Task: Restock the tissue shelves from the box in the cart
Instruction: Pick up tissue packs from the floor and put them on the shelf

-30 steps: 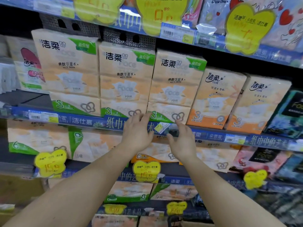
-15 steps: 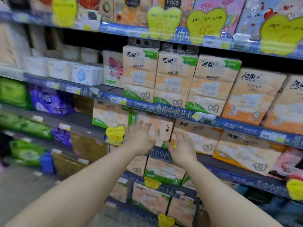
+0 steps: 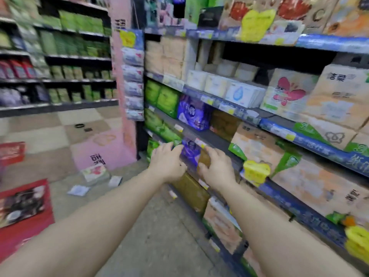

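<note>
The frame is motion-blurred. The tissue shelves [image 3: 311,139] run along the right with blue price rails. Orange-and-white tissue packs [image 3: 337,100] stand on the upper right shelf, and more packs [image 3: 257,144] lie on the shelf below. My left hand [image 3: 166,162] and my right hand [image 3: 217,169] are stretched out side by side in front of the lower shelves, fingers loosely spread, holding nothing. I cannot tell whether they touch the packs behind them. The cart and its box are out of view.
Green packs [image 3: 161,97] and a purple pack [image 3: 192,113] fill the shelf end on the left. A pink pillar [image 3: 123,86] stands beyond. Small packets [image 3: 95,172] lie on the floor. A red box [image 3: 24,212] sits at lower left, and another shelf unit [image 3: 60,56] faces me.
My view has swung left and away from the shelf front. Both hands have come off the middle shelf rail and dropped lower, still empty and close together.
</note>
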`<state>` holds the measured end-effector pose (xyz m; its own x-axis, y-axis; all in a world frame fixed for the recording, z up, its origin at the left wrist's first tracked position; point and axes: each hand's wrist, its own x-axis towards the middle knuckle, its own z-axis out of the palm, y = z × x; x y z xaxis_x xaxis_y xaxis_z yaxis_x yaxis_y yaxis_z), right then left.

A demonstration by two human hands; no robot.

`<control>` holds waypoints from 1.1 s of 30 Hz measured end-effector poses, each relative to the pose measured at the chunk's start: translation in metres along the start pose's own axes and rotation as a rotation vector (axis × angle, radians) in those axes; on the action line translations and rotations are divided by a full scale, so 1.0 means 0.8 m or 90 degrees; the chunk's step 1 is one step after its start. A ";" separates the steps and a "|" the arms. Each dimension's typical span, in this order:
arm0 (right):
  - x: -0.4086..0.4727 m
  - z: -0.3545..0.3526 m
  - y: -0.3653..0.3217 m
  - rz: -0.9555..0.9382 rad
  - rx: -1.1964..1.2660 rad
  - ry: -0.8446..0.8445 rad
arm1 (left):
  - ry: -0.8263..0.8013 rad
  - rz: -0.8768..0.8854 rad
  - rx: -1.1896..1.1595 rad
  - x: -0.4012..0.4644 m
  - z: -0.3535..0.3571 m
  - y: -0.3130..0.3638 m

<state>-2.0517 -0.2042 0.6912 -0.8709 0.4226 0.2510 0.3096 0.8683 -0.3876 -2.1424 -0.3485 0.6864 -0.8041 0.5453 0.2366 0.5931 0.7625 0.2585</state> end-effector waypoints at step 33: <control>0.517 0.525 -0.487 -0.202 0.060 -0.392 | -0.100 -0.472 0.001 0.274 0.011 -0.747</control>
<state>-2.6931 -0.4768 0.5733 -0.9802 -0.0965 -0.1730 -0.0058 0.8871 -0.4616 -2.6732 -0.6817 0.5754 -0.9887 -0.0670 -0.1345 -0.1047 0.9493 0.2966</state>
